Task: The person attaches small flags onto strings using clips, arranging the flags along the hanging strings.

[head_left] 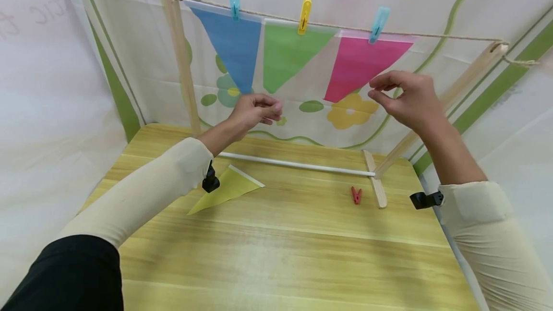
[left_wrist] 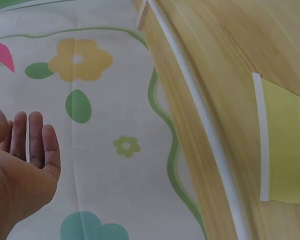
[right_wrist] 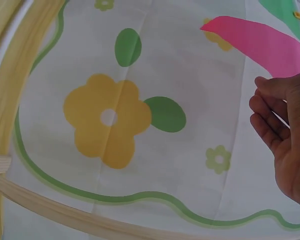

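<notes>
A blue pennant (head_left: 235, 37), a green pennant (head_left: 294, 49) and a pink pennant (head_left: 363, 61) hang from a twine line (head_left: 449, 36). A light-blue clothespin (head_left: 234, 0), a yellow clothespin (head_left: 304, 15) and another light-blue clothespin (head_left: 379, 24) clip them there. Below the blue pennant's tip, my left hand (head_left: 257, 109) is raised with relaxed fingers and holds nothing. My right hand (head_left: 408, 97) hovers beside the pink pennant's slanted edge, thumb and fingers loosely bent, nothing between them. A yellow pennant (head_left: 231, 188) with a white top strip lies on the table, partly behind the left sleeve.
A red clothespin (head_left: 356, 195) lies on the wooden table (head_left: 276, 253). Wooden posts, one at left (head_left: 179, 56) and one at right (head_left: 458, 85), carry the line. A white rod (head_left: 298, 164) runs low between them. Behind hangs a printed cloth with flowers.
</notes>
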Demonstrator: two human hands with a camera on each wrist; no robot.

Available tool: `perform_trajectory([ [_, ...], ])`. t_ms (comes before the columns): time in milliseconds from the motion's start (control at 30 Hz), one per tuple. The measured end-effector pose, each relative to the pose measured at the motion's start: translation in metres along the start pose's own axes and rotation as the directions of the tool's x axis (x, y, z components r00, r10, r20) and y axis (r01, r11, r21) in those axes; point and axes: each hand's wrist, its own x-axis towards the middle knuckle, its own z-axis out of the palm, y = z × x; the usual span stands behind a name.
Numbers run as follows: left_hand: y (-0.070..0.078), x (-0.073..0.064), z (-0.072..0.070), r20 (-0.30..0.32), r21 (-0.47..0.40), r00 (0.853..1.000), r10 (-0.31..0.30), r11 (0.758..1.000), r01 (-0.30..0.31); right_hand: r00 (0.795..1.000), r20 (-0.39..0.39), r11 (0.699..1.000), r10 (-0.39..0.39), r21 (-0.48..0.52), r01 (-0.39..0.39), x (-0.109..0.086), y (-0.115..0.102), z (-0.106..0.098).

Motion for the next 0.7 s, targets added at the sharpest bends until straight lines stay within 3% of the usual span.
perform_trajectory([
  [467, -0.014, 0.0, -0.007, 0.017, 0.083, 0.999, -0.043, 0.996, 0.041, 0.998, 0.036, 0.998, 0.057, -0.01, -0.056, -0.015, 0.008, 0.014],
  [700, -0.019, -0.002, -0.012, 0.028, 0.115, 0.998, -0.059, 0.992, 0.056, 0.999, 0.03, 0.999, 0.04, 0.009, -0.04, -0.02, 0.01, 0.02],
])
